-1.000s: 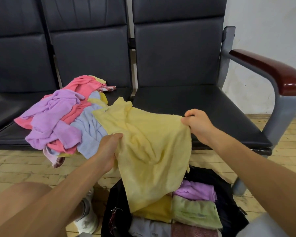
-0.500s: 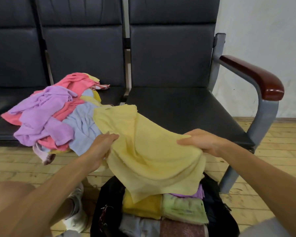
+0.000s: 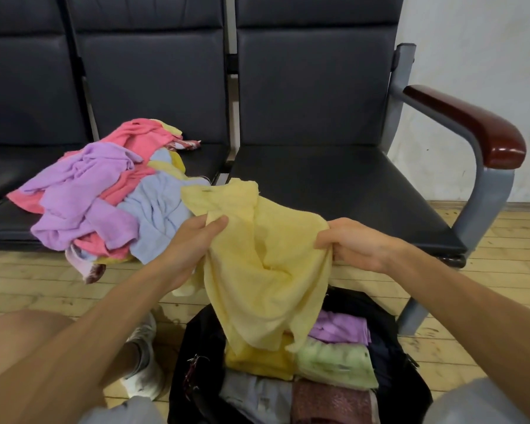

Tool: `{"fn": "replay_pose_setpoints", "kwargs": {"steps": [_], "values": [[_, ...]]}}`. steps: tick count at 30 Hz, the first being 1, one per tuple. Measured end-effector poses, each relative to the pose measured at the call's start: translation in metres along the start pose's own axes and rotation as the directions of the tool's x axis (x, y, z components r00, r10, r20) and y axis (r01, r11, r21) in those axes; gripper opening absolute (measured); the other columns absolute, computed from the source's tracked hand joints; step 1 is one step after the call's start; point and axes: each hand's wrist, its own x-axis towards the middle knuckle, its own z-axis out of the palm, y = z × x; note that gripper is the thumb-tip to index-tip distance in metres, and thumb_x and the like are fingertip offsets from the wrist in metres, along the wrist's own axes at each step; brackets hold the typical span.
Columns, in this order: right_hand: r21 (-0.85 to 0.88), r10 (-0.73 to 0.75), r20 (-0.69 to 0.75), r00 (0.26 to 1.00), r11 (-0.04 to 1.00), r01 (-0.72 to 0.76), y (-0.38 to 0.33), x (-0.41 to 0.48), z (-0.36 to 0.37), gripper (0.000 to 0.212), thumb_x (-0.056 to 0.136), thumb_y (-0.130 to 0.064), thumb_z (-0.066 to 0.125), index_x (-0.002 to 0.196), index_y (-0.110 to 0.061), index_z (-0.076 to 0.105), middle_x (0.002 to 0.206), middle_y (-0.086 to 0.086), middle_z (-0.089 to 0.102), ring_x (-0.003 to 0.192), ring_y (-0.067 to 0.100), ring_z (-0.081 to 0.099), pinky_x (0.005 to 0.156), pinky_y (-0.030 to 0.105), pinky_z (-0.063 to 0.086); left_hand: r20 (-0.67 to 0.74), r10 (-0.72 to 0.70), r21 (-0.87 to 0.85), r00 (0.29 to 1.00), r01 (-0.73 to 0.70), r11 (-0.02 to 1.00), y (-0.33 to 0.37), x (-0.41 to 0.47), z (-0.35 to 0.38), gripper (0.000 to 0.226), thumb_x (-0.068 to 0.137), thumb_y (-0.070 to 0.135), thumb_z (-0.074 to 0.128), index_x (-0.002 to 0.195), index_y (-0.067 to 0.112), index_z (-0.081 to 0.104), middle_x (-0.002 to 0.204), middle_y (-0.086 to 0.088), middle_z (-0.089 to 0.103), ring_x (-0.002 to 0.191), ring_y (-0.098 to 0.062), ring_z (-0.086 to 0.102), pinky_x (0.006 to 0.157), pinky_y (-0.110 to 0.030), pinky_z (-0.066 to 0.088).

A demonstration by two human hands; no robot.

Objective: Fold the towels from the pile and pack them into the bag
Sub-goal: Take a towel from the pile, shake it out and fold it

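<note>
A pale yellow towel (image 3: 266, 270) hangs rumpled between both hands, above the bag. My left hand (image 3: 190, 246) grips its left edge and my right hand (image 3: 355, 243) pinches its right edge. Its lower end droops onto the open black bag (image 3: 202, 341) on the floor, which holds folded towels: purple (image 3: 340, 328), green (image 3: 334, 362), yellow, grey and maroon. The pile of unfolded towels (image 3: 104, 197), pink, purple, light blue and yellow, lies on the middle seat at the left.
A row of black padded seats (image 3: 334, 191) stands ahead; the right one has a grey frame and a dark red armrest (image 3: 471, 123). The floor is wooden planks. My left knee and white shoe (image 3: 144, 362) are at the lower left.
The towel was first held up spread, then dipped toward the bag. My hands have since moved closer together and the cloth now sags in folds between them.
</note>
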Motion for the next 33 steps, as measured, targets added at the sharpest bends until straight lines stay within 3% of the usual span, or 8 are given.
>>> {"fn": "replay_pose_setpoints", "kwargs": {"steps": [3, 9, 12, 20, 26, 28, 30, 33], "values": [[0.072, -0.040, -0.028, 0.999, 0.997, 0.042, -0.003, -0.008, -0.004, 0.027, 0.087, -0.006, 0.068, 0.114, -0.005, 0.069, 0.111, 0.004, 0.073, 0.105, 0.019, 0.069, 0.094, 0.034, 0.052, -0.004, 0.042, -0.040, 0.999, -0.042, 0.998, 0.004, 0.002, -0.003, 0.021, 0.098, 0.029, 0.054, 0.108, 0.017, 0.068, 0.109, 0.000, 0.073, 0.105, -0.015, 0.067, 0.092, -0.031, 0.050], [0.396, -0.171, -0.328, 0.929, 0.868, 0.300, -0.019, -0.021, -0.031, 0.024, 0.089, -0.010, 0.066, 0.113, -0.010, 0.066, 0.112, 0.009, 0.071, 0.106, 0.025, 0.068, 0.087, 0.039, 0.055, -0.175, 0.090, -0.046, 0.980, -0.100, 0.994, 0.013, 0.006, -0.016, 0.020, 0.099, 0.028, 0.053, 0.099, 0.016, 0.069, 0.101, -0.003, 0.072, 0.099, -0.016, 0.065, 0.087, -0.030, 0.051], [0.489, -0.146, -0.457, 0.877, 0.783, 0.385, -0.025, -0.025, -0.042, 0.022, 0.090, -0.009, 0.064, 0.111, -0.013, 0.064, 0.111, 0.007, 0.068, 0.106, 0.023, 0.065, 0.090, 0.038, 0.054, -0.267, 0.106, -0.034, 0.958, -0.119, 0.992, 0.016, 0.012, -0.026, 0.019, 0.097, 0.030, 0.056, 0.096, 0.018, 0.070, 0.105, -0.006, 0.071, 0.105, -0.024, 0.062, 0.098, -0.044, 0.049], [0.440, -0.157, -0.507, 0.848, 0.799, 0.411, -0.028, -0.025, -0.046, 0.028, 0.092, -0.011, 0.063, 0.119, -0.011, 0.061, 0.113, 0.008, 0.066, 0.104, 0.023, 0.065, 0.086, 0.039, 0.054, -0.264, 0.067, -0.002, 0.962, -0.070, 0.998, 0.020, 0.020, -0.035, 0.018, 0.099, 0.020, 0.053, 0.090, 0.014, 0.067, 0.099, -0.010, 0.068, 0.099, -0.026, 0.061, 0.096, -0.045, 0.048], [0.362, -0.115, -0.580, 0.807, 0.851, 0.381, -0.026, -0.023, -0.050, 0.016, 0.095, -0.012, 0.060, 0.111, -0.014, 0.061, 0.115, 0.007, 0.065, 0.107, 0.024, 0.063, 0.094, 0.042, 0.052, -0.036, 0.128, 0.052, 0.991, -0.127, 0.991, 0.025, 0.015, -0.041, 0.020, 0.100, 0.007, 0.048, 0.100, 0.009, 0.067, 0.098, -0.006, 0.072, 0.092, -0.015, 0.067, 0.082, -0.026, 0.056], [0.322, -0.107, -0.620, 0.777, 0.869, 0.376, -0.026, -0.023, -0.052, 0.012, 0.095, -0.012, 0.060, 0.107, -0.016, 0.061, 0.114, 0.006, 0.064, 0.106, 0.023, 0.062, 0.093, 0.041, 0.053, -0.066, 0.195, 0.220, 0.979, -0.177, 0.959, 0.022, 0.016, -0.043, 0.024, 0.099, 0.004, 0.047, 0.086, 0.008, 0.066, 0.083, -0.004, 0.067, 0.079, -0.015, 0.062, 0.074, -0.023, 0.050], [0.212, -0.138, -0.666, 0.733, 0.908, 0.362, -0.026, -0.023, -0.053, 0.011, 0.097, -0.012, 0.057, 0.107, -0.016, 0.060, 0.111, 0.004, 0.063, 0.103, 0.021, 0.061, 0.085, 0.037, 0.053, -0.138, 0.253, 0.370, 0.958, -0.187, 0.910, 0.016, 0.022, -0.045, 0.029, 0.098, 0.002, 0.048, 0.070, -0.001, 0.055, 0.069, -0.007, 0.048, 0.070, -0.020, 0.045, 0.066, -0.028, 0.037], [-0.053, -0.253, -0.721, 0.645, 0.948, 0.313, -0.024, -0.018, -0.052, 0.014, 0.099, -0.012, 0.053, 0.110, -0.018, 0.059, 0.104, -0.001, 0.060, 0.100, 0.018, 0.058, 0.079, 0.031, 0.049, -0.246, 0.270, 0.338, 0.931, -0.178, 0.924, 0.008, 0.031, -0.050, 0.029, 0.098, 0.007, 0.048, 0.078, -0.013, 0.049, 0.073, -0.009, 0.044, 0.073, -0.022, 0.041, 0.070, -0.037, 0.037]]}}
